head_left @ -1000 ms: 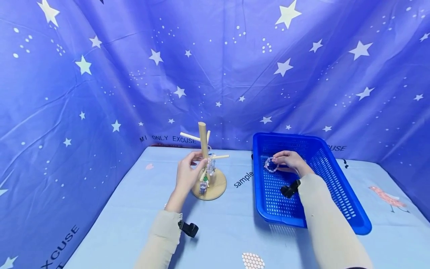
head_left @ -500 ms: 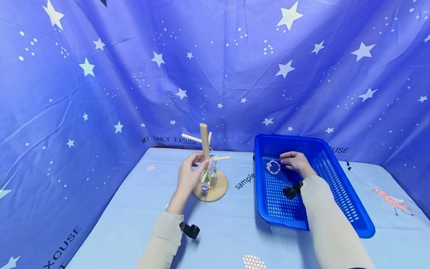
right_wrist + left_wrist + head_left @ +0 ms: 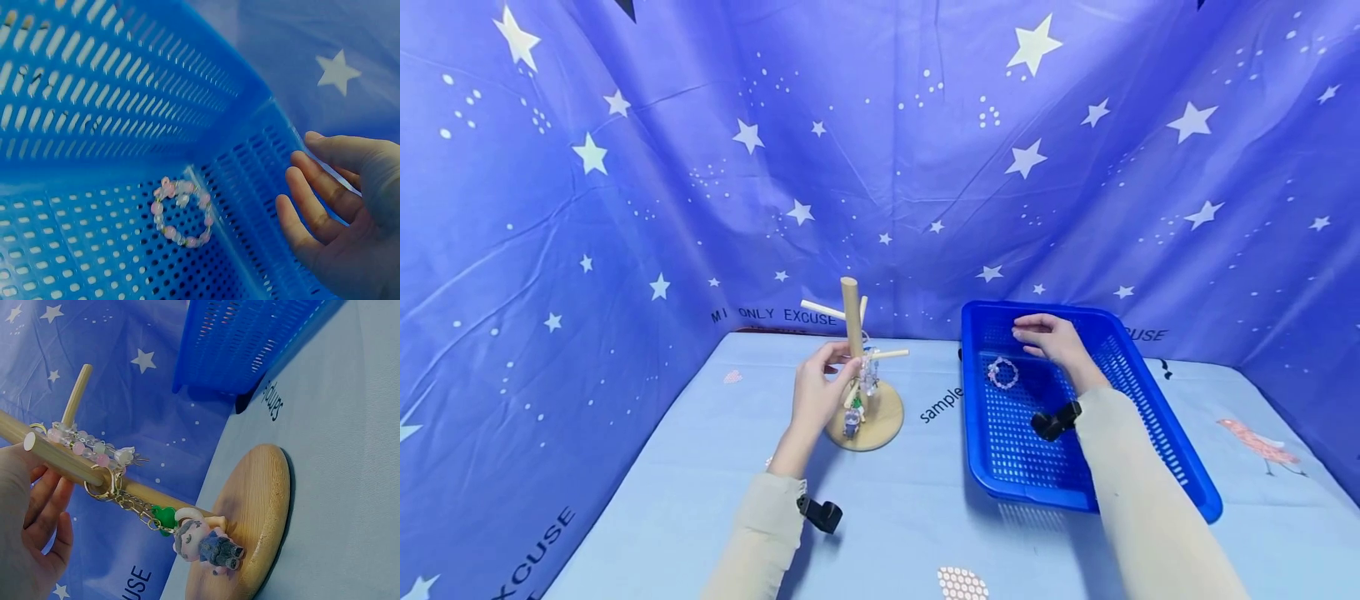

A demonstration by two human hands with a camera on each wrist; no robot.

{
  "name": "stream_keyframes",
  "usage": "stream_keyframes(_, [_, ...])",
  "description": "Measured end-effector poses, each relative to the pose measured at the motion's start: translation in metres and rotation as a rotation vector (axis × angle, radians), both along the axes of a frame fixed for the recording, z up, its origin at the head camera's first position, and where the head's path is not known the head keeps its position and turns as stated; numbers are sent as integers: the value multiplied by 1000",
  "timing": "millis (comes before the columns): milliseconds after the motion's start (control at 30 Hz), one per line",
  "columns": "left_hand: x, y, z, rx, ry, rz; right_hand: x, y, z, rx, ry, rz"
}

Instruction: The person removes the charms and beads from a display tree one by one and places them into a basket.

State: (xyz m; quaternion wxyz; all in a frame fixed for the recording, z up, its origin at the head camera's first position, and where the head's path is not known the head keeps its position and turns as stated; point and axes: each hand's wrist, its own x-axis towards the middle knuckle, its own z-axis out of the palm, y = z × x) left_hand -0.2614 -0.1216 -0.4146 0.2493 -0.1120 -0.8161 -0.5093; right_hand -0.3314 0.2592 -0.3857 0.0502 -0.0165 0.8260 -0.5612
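Observation:
In the head view my left hand (image 3: 814, 392) grips the upright post of a wooden stand (image 3: 852, 312) with a round base. On one peg hangs a keychain (image 3: 215, 545) with a gold ring, a green charm and a small doll figure. A pink and clear beaded bracelet (image 3: 87, 449) hangs from another peg. Over the blue basket (image 3: 970, 417), my right hand (image 3: 1054, 343) has its fingers extended and holds nothing. Below and left of it, a second pink and clear beaded bracelet (image 3: 181, 214) lies on the basket floor, apart from the fingers.
A light blue printed cloth (image 3: 895, 517) covers the table. Behind and at both sides hangs a blue curtain (image 3: 895, 167) with stars. The basket stands right of the wooden stand, with a gap between them.
My right hand has let go of the beaded bracelet, which now lies in the basket. The hand has lifted slightly, its fingers spread. My left hand stays on the post.

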Motion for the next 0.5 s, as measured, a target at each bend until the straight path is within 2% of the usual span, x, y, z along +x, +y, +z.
stream_keyframes(300, [0,-1,0,-3,-2,2,14,-16,15,-63,76,51])
stream_keyframes(500, [0,0,0,0,0,4,21,-31,22,-55,113,82])
